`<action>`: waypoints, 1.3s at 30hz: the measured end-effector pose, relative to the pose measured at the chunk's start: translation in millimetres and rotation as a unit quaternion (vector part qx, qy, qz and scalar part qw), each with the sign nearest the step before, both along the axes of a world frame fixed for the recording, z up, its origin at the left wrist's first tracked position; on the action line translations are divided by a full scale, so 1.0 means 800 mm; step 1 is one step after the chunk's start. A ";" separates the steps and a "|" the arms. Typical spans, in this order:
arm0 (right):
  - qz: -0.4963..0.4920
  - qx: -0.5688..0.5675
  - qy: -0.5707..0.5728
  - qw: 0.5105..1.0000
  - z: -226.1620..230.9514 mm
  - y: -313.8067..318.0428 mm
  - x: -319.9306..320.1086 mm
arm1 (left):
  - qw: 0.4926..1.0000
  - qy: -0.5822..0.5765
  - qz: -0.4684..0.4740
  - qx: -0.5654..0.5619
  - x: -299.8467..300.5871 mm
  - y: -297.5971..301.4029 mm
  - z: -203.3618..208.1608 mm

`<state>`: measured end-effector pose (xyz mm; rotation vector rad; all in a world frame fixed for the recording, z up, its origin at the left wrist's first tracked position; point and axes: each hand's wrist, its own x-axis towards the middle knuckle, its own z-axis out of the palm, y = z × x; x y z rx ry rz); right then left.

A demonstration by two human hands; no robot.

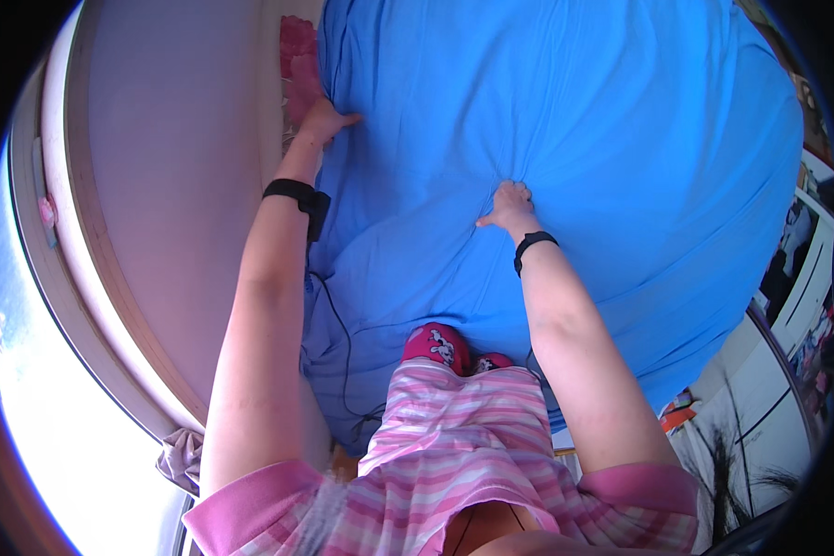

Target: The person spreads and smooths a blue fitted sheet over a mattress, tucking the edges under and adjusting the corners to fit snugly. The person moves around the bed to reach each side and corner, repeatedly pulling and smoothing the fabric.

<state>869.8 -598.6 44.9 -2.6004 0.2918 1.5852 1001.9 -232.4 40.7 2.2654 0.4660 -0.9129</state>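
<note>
My right hand [510, 206] presses palm-down on a wide sheet of bright blue cloth [639, 157], its thumb stretched out to the left and its fingers bent against the fabric; creases run outward from under it, but I cannot tell whether I have a fold of it pinched. My left hand [322, 122] is at the sheet's far left edge, thumb sticking out over the blue, the other fingers out of sight past the border, so I cannot tell how far they are closed or what they have hold of. The sheet spreads in front of me, lightly wrinkled. Just beyond its left edge, next to my left hand, lies a strip of pink and deep-rose fabric [298, 60], and further left of the sheet rises a smooth, pale mauve panel [176, 185]. A black strap with a boxy black device [319, 215] circles my left wrist, and a narrow black band [535, 243] my right. A thin black cable [348, 343] trails down the sheet's near left part. At the sheet's near edge are my crimson trousers with cartoon figures [435, 343] and my pink-and-white striped top [463, 408].
</note>
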 end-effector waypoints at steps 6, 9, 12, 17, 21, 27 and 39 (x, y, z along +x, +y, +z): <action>0.096 0.079 -0.004 0.992 0.035 -0.010 0.023 | 0.970 -0.224 -0.028 0.092 0.077 0.039 0.037; 0.020 0.169 -0.021 0.985 0.091 -0.028 0.086 | 0.980 -0.164 0.095 0.068 0.143 0.079 0.094; -0.088 0.149 -0.217 0.961 0.113 -0.047 0.131 | 0.954 -0.203 0.203 0.086 0.171 0.108 0.086; 0.007 -0.004 -0.196 0.980 0.026 -0.025 0.137 | 0.909 -0.351 0.070 0.215 0.139 0.115 -0.060; -0.008 -0.011 -0.142 0.990 -0.026 -0.024 0.138 | 0.899 -0.391 0.041 0.193 0.116 0.100 -0.159; -0.008 -0.011 -0.094 0.996 -0.009 -0.015 0.147 | 0.950 -0.277 0.116 0.084 0.116 0.119 -0.168; 0.112 -0.047 -0.029 0.992 -0.036 -0.017 0.158 | 0.952 -0.240 0.132 0.136 0.114 0.076 -0.098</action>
